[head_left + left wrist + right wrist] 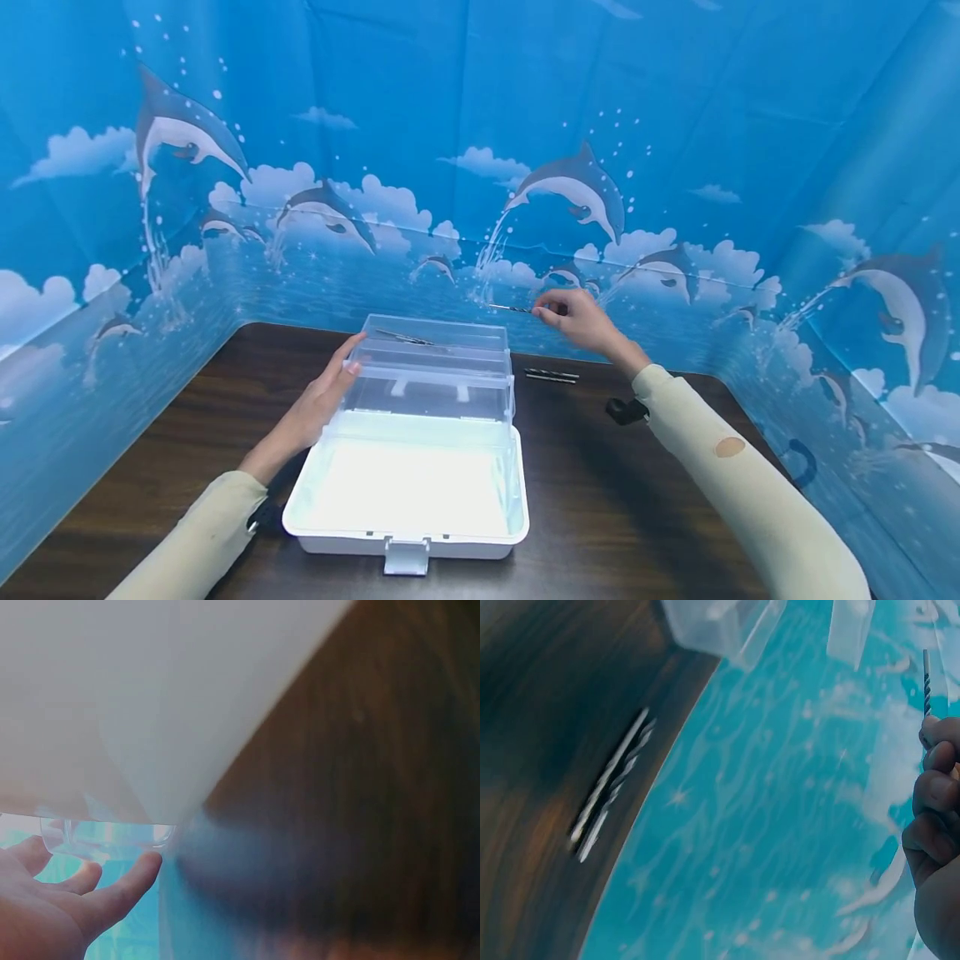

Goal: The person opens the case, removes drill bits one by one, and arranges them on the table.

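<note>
Nearest us, the white toolbox sits open on the dark wood table, its latch facing us and its base brightly lit. The clear lid stands up at the far side, with a clear tray at its top; one drill bit lies in that tray.

Our left hand rests flat against the left side of the lid, fingers straight and relaxed, gripping nothing. The left wrist view shows the same: fingers extended toward the clear plastic edge, the white box wall filling most of the frame.

Our right hand is raised beyond the right rear corner of the box, above the table. Thumb and fingertips pinch a thin drill bit by one end; its shaft points left toward the tray. In the right wrist view the twisted bit rises out of the curled fingers.

Two more drill bits lie side by side on the table, just right of the lid, below the right hand. A small black object sits by the right sleeve.
</note>
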The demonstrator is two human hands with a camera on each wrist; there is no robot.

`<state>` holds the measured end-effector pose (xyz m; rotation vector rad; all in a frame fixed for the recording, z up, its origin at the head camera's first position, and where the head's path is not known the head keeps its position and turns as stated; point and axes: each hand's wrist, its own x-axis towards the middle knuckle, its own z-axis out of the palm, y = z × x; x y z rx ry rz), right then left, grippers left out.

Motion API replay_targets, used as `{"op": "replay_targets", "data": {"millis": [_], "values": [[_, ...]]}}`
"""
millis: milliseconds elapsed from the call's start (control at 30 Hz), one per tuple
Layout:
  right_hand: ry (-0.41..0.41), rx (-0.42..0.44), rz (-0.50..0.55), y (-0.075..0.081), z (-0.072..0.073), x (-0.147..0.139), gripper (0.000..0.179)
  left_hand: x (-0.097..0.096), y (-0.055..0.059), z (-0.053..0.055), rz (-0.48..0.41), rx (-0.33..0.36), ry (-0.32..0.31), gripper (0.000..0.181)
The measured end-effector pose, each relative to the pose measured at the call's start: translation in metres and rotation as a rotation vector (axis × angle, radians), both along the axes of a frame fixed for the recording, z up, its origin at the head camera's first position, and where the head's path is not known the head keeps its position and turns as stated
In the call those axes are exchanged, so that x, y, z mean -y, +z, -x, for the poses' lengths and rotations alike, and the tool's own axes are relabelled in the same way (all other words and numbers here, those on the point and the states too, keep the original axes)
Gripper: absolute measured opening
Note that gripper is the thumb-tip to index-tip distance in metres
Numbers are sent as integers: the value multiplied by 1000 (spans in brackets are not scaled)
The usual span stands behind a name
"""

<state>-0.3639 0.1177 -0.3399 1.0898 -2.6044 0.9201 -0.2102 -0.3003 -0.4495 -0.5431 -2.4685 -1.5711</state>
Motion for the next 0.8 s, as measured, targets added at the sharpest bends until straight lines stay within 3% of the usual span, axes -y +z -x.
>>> {"op": "replay_targets", "data": {"millis": [200, 400, 800], "values": [[-85, 13, 18, -15, 7, -33, 19, 0, 0, 1, 4, -2, -3, 57], [-137, 89, -1, -43, 15, -55, 20, 0, 0, 0, -2, 1, -5, 57], [-171, 236, -24, -103, 33, -69, 19, 0, 0, -2, -5, -2, 7, 56]]}}
